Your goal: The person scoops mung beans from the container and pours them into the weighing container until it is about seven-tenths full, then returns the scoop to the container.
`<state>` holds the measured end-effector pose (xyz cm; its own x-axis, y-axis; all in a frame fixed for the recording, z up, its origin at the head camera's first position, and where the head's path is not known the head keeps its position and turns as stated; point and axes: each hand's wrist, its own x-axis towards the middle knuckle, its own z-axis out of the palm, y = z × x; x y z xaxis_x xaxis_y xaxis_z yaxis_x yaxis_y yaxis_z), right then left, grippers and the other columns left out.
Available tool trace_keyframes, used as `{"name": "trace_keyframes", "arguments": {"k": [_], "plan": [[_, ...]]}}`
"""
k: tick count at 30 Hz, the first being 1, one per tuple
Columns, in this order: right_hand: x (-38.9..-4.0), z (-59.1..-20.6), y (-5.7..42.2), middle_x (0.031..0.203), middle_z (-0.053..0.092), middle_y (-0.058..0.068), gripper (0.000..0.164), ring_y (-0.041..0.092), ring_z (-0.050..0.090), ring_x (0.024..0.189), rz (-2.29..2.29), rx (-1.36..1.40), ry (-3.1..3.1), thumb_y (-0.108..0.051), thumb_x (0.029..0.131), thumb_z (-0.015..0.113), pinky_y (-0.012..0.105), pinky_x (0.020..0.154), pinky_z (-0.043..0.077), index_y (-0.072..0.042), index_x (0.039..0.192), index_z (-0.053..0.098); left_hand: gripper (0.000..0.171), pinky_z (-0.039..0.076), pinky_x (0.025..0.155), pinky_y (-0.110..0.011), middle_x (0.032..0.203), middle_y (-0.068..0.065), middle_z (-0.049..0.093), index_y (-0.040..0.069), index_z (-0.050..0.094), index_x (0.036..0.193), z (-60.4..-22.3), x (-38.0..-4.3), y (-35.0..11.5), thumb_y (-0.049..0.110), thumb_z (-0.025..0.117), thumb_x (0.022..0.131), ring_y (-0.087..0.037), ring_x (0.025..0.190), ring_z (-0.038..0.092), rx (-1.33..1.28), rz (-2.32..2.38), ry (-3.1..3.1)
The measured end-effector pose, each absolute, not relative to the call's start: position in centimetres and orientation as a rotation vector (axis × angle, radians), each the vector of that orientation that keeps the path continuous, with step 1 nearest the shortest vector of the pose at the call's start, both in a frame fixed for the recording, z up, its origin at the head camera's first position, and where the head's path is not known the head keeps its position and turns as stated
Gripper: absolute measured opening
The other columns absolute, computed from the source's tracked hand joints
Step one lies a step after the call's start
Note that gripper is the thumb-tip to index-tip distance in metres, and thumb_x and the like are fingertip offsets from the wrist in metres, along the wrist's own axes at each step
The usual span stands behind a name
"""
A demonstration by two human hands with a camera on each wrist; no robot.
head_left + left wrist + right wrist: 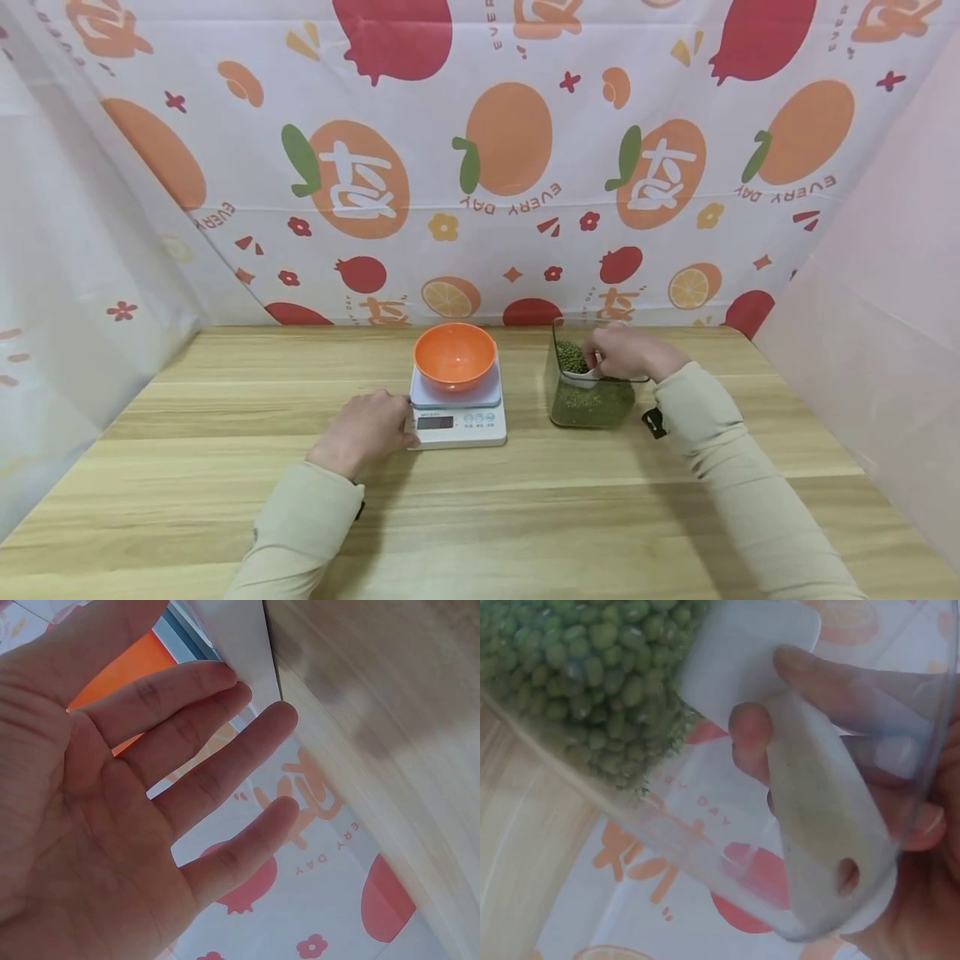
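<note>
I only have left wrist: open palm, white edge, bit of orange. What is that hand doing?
Observer: The left hand rests against the front left corner of a white kitchen scale.
Operator: The orange thing?
Observer: An orange bowl, empty, sitting on the scale's platform.
Operator: Right hand?
Observer: The right hand grips a white scoop loaded with green mung beans inside a clear container to the right of the scale.

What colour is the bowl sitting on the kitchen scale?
Orange: the round plastic bowl shows best in the head view.
</note>
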<state>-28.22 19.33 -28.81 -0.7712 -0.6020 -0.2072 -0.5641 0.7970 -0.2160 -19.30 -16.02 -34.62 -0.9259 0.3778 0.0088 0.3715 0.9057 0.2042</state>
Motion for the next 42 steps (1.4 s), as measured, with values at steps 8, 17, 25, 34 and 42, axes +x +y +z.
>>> {"name": "trace_keyframes", "arguments": {"k": [8,17,25,34,42], "plan": [[-27.7,-28.7,20.1,0.073,0.056,0.0,0.023,0.015,0.048,0.066,-0.251,-0.987,2.787,0.009,0.085,0.065,0.032,0.062,0.042,-0.009,0.072,0.062,0.033,0.043,0.061,-0.032,0.078,-0.006,0.066,-0.001,0.075,0.1,-34.7,-19.3,-16.1,0.018,0.09,0.077,-0.019,0.062,0.049,0.593,0.292,3.049],[-26.8,-28.9,20.9,0.073,0.054,-0.001,0.023,0.015,0.047,0.068,-0.306,-1.039,2.85,0.011,0.087,0.063,0.035,0.065,0.043,-0.008,0.074,0.063,0.033,0.044,0.061,-0.032,0.082,-0.008,0.07,-0.001,0.076,0.101,-34.8,-19.3,-15.9,0.017,0.089,0.078,-0.018,0.062,0.05,0.606,0.293,3.046],[-26.5,-29.5,21.3,0.076,0.057,-0.003,0.021,0.017,0.053,0.074,-0.338,-1.074,2.922,0.007,0.088,0.065,0.039,0.071,0.047,-0.011,0.076,0.063,0.03,0.04,0.059,-0.031,0.078,-0.006,0.067,-0.001,0.076,0.098,-34.8,-19.3,-16.0,0.016,0.089,0.078,-0.017,0.061,0.048,0.604,0.319,3.052],[-26.1,-29.5,21.6,0.077,0.058,-0.003,0.021,0.018,0.055,0.075,-0.386,-1.107,2.973,0.005,0.089,0.067,0.042,0.071,0.049,-0.012,0.076,0.063,0.03,0.038,0.058,-0.029,0.074,-0.003,0.064,-0.001,0.076,0.098,-34.8,-19.3,-16.1,0.017,0.089,0.078,-0.016,0.06,0.047,0.602,0.307,3.058],[-25.6,-29.7,22.2,0.075,0.057,-0.003,0.02,0.013,0.05,0.068,-0.48,-1.092,3.007,0.006,0.088,0.064,0.036,0.064,0.044,-0.012,0.078,0.062,0.031,0.04,0.059,-0.031,0.077,-0.006,0.066,-0.001,0.076,0.099,-34.9,-19.3,-16.1,0.016,0.089,0.078,-0.017,0.06,0.047,0.601,0.307,3.055]]}}
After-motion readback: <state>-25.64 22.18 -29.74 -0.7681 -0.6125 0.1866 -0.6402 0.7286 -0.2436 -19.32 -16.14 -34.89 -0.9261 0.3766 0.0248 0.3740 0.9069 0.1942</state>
